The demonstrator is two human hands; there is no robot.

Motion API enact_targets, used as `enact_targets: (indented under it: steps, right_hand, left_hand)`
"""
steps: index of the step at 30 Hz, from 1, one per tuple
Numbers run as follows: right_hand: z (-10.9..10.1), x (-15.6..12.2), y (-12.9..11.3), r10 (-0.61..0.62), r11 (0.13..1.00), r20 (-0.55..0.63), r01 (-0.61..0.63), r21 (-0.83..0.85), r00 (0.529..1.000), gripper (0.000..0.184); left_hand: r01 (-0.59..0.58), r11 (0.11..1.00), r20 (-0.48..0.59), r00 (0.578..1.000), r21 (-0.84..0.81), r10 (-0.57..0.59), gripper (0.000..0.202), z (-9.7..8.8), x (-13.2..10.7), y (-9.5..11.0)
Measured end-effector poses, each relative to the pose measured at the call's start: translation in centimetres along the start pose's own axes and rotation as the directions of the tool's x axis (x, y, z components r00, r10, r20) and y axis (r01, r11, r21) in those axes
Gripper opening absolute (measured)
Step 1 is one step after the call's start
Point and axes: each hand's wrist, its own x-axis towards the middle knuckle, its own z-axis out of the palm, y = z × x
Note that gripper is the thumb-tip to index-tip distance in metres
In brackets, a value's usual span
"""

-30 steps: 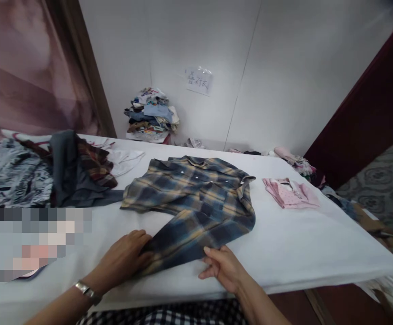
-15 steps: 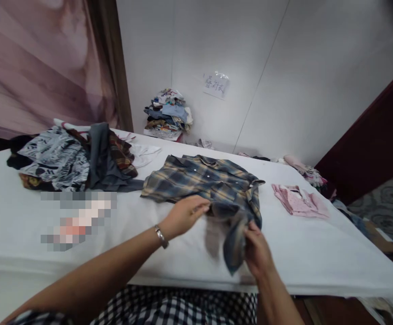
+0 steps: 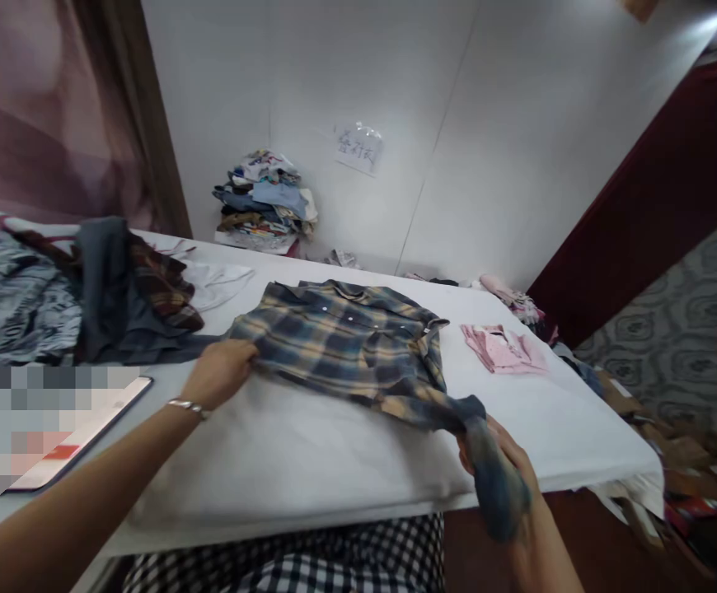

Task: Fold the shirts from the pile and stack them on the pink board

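A blue and tan plaid shirt lies spread on the white table, collar toward the wall. My left hand grips the shirt's near left edge with its fingers curled over the cloth. My right hand is closed on the shirt's sleeve at the near right, and the blurred sleeve end hangs over my wrist by the table's front edge.
A heap of dark and printed clothes covers the table's left. A folded pink garment lies at the right. A flat tablet-like object rests near the left front. Stacked clothes sit against the back wall, and more lie on the floor at right.
My left hand has slid left to the shirt's edge. My right hand has pulled the sleeve out to the right and toward me, which has stretched the shirt flatter.
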Motion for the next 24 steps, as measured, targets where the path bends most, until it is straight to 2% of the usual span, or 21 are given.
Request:
enact_targets:
  steps: [2,4,6,8,11,14,16,18,21,22,24]
  right_hand:
    - [-0.9,-0.9,-0.1,0.052,0.998,0.034,-0.053,0.035,0.998,0.037]
    - [-1.9,-1.5,-0.3,0.080,0.995,0.084,-0.084,0.046,0.993,0.042]
    - [-2.6,-1.4,-0.6,0.097,0.995,0.093,-0.098,0.004,0.991,0.041]
    - [-2.6,-0.5,-1.2,0.115,0.991,0.053,-0.111,-0.072,0.992,0.032]
    - [-1.6,1.7,-2.0,0.136,0.967,0.020,-0.128,-0.220,0.991,0.027]
    - [0.7,4.4,-1.8,0.165,0.925,0.060,-0.134,-0.354,0.984,0.031]
    - [2.7,6.5,-0.8,0.123,0.883,0.075,-0.075,-0.464,0.990,0.032]
    - [4.5,8.9,0.4,0.073,0.756,0.147,0.041,-0.653,0.986,0.032]
    - [6.2,12.4,1.2,0.049,0.416,0.258,0.215,-0.884,0.965,0.031]
    - [6.3,13.5,1.1,0.012,0.327,0.243,0.226,-0.918,0.970,0.031]
    - [6.1,15.6,0.6,-0.121,0.234,0.141,0.166,-0.958,0.983,0.032]
  left_hand:
    - [0.009,1.000,-0.148,0.989,0.028,-0.005,0.030,-1.9,-0.7,-1.1]
    - [-0.008,0.997,-0.287,0.958,0.070,0.028,0.031,-3.1,-1.7,-2.0]
    - [-0.045,0.994,-0.323,0.943,0.100,0.076,0.033,-3.5,-2.9,-2.7]
    - [-0.064,0.993,-0.270,0.959,0.096,0.088,0.034,-2.9,-3.8,-3.2]
    - [-0.022,0.999,-0.130,0.991,0.037,0.027,0.034,-0.9,-4.5,-3.4]
    - [0.013,0.999,0.004,1.000,-0.044,-0.013,0.033,1.1,-4.6,-2.9]
    - [0.031,0.997,0.044,0.999,-0.070,-0.028,0.033,2.2,-4.5,-2.4]
    - [0.060,0.995,0.051,0.997,-0.084,-0.055,0.034,2.8,-4.5,-2.0]
    - [0.099,0.986,0.039,0.995,-0.136,-0.095,0.033,3.1,-4.5,-1.7]
    - [0.112,0.982,0.034,0.994,-0.155,-0.108,0.032,3.2,-4.5,-1.7]
    - [0.131,0.974,0.038,0.991,-0.183,-0.126,0.033,3.2,-4.5,-1.8]
